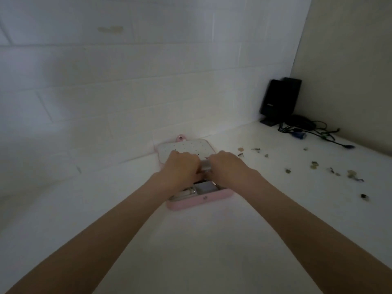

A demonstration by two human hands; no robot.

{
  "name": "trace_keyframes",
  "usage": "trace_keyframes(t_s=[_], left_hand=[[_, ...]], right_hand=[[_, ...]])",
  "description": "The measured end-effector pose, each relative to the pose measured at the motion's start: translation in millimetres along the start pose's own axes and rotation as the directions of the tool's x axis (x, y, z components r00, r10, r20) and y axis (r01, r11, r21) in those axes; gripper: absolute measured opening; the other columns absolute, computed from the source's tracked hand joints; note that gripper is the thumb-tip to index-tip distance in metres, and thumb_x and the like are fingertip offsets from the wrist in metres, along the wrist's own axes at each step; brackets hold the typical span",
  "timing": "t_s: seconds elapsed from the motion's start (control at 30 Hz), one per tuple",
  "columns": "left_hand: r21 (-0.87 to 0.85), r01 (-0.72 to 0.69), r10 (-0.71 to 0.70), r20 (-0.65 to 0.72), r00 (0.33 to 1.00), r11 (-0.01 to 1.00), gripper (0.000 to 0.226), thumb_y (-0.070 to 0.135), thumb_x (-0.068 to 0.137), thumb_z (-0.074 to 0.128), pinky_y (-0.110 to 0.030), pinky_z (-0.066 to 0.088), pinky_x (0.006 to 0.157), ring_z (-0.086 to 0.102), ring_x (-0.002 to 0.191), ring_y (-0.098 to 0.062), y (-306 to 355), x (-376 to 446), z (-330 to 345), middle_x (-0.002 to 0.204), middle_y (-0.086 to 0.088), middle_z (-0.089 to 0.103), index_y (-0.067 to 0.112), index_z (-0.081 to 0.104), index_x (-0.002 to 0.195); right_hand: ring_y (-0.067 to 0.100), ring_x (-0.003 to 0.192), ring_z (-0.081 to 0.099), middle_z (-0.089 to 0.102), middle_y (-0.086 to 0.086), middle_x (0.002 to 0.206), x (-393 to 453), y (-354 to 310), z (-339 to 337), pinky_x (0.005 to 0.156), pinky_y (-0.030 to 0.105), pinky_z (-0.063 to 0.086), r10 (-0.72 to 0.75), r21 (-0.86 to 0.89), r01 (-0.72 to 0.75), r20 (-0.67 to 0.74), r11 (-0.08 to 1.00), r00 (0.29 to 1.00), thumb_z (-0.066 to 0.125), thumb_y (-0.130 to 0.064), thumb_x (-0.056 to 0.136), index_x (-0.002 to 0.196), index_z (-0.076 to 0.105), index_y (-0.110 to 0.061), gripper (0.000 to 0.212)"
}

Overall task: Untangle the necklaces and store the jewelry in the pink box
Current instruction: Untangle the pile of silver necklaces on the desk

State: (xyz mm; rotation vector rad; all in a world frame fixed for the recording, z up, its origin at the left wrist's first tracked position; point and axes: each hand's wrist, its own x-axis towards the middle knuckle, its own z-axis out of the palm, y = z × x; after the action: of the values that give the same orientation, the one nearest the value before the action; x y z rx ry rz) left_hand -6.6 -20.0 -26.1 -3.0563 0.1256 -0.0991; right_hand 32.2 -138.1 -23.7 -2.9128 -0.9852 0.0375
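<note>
Both hands, left hand (182, 166) and right hand (224, 165), curling together over the open pink box (199, 201), contents of grip unclear; scattered jewelry (314, 165) waiting on the counter (275, 209), so mostly undone

The open box (200, 200) lies on the bench (191, 240) close to the back wall (127, 81), its lid (184, 148) folded back behind it. Both hands, left (182, 168) and right (226, 165), meet above the box. Small jewelry pieces (314, 165) lie scattered to the right. A speaker (280, 100) stands in the far right corner, cables (307, 129) before it.
</note>
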Motion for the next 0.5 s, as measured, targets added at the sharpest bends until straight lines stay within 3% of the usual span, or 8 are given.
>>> trace_keyframes(t_s=[0.17, 0.23, 0.27, 0.37, 0.5], left_hand=[[0.051, 0.143, -0.144, 0.005, 0.990, 0.988, 0.016, 0.024, 0.093, 0.045, -0.033, 0.031, 0.091, 0.058, 0.098, -0.022, 15, 5, 3, 0.098, -0.003, 0.063, 0.016, 0.058, 0.093], [-0.016, 0.182, -0.181, 0.048, 0.982, 0.983, 0.008, 0.021, 0.093, 0.046, -0.033, 0.032, 0.087, 0.057, 0.097, -0.023, 17, 8, 3, 0.091, -0.002, 0.059, 0.018, 0.051, 0.087], [-0.045, 0.196, -0.192, 0.068, 0.979, 0.980, 0.007, 0.019, 0.092, 0.047, -0.033, 0.031, 0.084, 0.056, 0.093, -0.023, 18, 10, 2, 0.083, 0.000, 0.053, 0.018, 0.047, 0.085], [-0.135, 0.230, -0.209, 0.151, 0.966, 0.964, 0.004, 0.015, 0.090, 0.048, -0.033, 0.034, 0.080, 0.050, 0.082, -0.021, 16, 15, 4, 0.072, 0.001, 0.044, 0.015, 0.047, 0.086], [-0.246, 0.243, -0.203, 0.177, 0.963, 0.938, 0.020, 0.018, 0.086, 0.053, -0.033, 0.048, 0.077, 0.059, 0.087, -0.023, 7, 15, 8, 0.097, -0.005, 0.062, 0.011, 0.061, 0.103]], right_hand=[[0.026, 0.089, 0.057, 0.056, 0.012, 0.104, 11, -11, -9, 0.059, 0.022, 0.036, 0.033, 0.006, -0.034, 0.111, 0.999, 0.993, 0.052, -0.013, 0.090, 0.103, 0.059, -0.003, 0.018], [0.021, 0.070, 0.053, 0.055, 0.009, 0.085, 14, -10, -12, 0.049, 0.021, 0.036, 0.052, 0.046, -0.060, 0.161, 0.997, 0.986, 0.058, -0.012, 0.086, 0.083, 0.055, -0.005, 0.009], [0.018, 0.064, 0.050, 0.052, 0.007, 0.078, 17, -9, -12, 0.048, 0.022, 0.036, 0.064, 0.075, -0.078, 0.171, 0.994, 0.983, 0.061, -0.013, 0.085, 0.076, 0.051, -0.006, 0.015], [0.020, 0.071, 0.051, 0.052, 0.005, 0.080, 17, -5, -11, 0.057, 0.025, 0.040, 0.072, 0.134, -0.097, 0.184, 0.986, 0.980, 0.063, -0.014, 0.083, 0.078, 0.051, -0.006, 0.015], [0.013, 0.063, 0.048, 0.050, 0.001, 0.075, 17, 6, -6, 0.049, 0.023, 0.035, 0.111, 0.226, -0.156, 0.200, 0.962, 0.974, 0.069, -0.024, 0.078, 0.072, 0.044, -0.013, 0.027]])
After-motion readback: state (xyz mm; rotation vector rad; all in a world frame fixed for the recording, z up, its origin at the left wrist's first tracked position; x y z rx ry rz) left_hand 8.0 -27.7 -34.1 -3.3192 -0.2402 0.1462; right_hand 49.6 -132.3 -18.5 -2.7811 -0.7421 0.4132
